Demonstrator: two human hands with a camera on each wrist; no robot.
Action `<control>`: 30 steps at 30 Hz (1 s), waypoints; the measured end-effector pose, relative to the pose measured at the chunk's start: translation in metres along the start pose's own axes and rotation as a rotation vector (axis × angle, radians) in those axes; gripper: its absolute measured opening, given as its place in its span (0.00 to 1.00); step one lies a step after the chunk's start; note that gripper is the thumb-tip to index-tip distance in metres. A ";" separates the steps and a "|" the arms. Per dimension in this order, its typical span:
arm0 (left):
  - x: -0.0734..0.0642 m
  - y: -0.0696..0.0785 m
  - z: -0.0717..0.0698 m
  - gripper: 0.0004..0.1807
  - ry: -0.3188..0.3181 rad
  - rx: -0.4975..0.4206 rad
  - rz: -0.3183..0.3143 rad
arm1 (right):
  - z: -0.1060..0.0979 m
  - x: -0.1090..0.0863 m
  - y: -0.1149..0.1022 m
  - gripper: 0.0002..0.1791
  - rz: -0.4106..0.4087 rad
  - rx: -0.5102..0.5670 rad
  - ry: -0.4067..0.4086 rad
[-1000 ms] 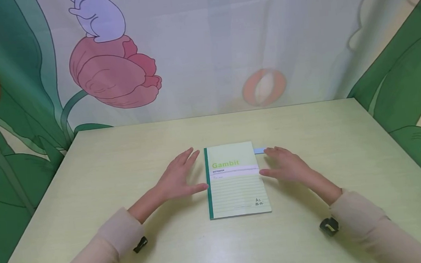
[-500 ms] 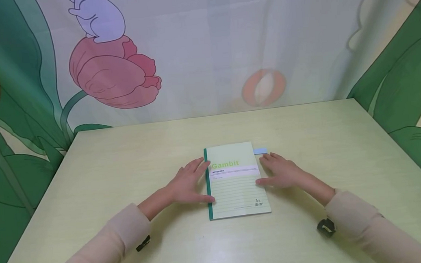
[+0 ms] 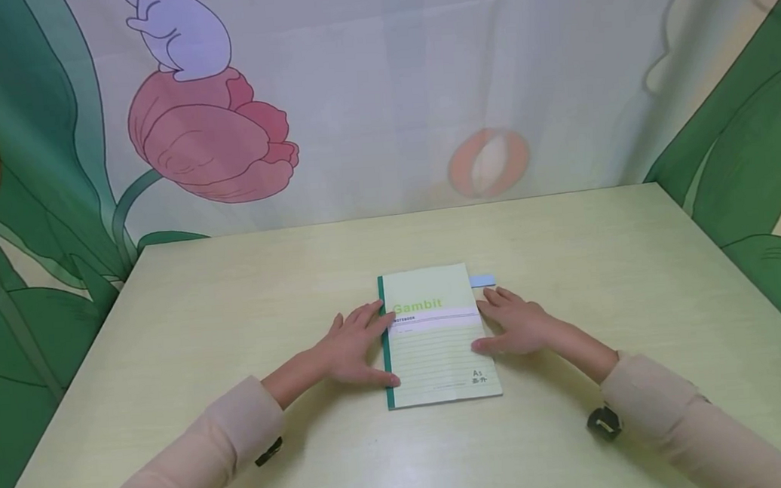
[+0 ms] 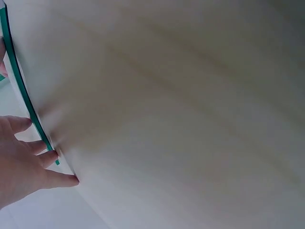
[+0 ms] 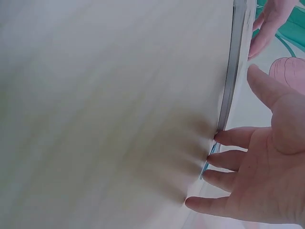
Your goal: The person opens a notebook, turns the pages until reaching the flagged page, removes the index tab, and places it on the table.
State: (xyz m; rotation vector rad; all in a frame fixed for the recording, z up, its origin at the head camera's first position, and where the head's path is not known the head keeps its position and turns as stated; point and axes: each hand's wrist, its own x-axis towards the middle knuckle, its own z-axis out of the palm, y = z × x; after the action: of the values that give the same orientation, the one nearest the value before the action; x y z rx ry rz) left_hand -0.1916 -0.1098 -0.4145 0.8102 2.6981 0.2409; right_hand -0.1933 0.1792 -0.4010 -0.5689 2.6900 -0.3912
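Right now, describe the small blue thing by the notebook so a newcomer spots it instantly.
Start at the pale wooden table, then find the green notebook lying closed at its middle between the left hand and right hand. The blue tab pokes out from the notebook's far right edge, just beyond the right hand's fingertips: the only blue item on the table.

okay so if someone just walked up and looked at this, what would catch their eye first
Probably the pale green notebook with a dark green spine, lying closed at the middle of the light wooden table, with the left hand against its spine side and the right hand against its opposite edge. A small blue tab pokes out at its far right corner. Behind the table hangs a backdrop with a big pink tulip at upper left.
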 end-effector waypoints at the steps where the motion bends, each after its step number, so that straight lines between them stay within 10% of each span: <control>1: 0.000 0.000 0.000 0.56 -0.001 -0.001 0.000 | 0.000 0.000 0.000 0.44 -0.004 0.003 -0.003; 30: 0.001 0.001 -0.002 0.57 -0.023 0.000 0.000 | -0.006 -0.009 -0.006 0.39 -0.209 0.331 0.181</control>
State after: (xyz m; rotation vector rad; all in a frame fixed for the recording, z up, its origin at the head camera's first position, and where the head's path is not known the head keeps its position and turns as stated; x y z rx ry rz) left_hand -0.1927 -0.1081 -0.4123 0.8081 2.6767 0.2298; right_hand -0.1862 0.1793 -0.3909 -0.7449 2.6540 -0.9654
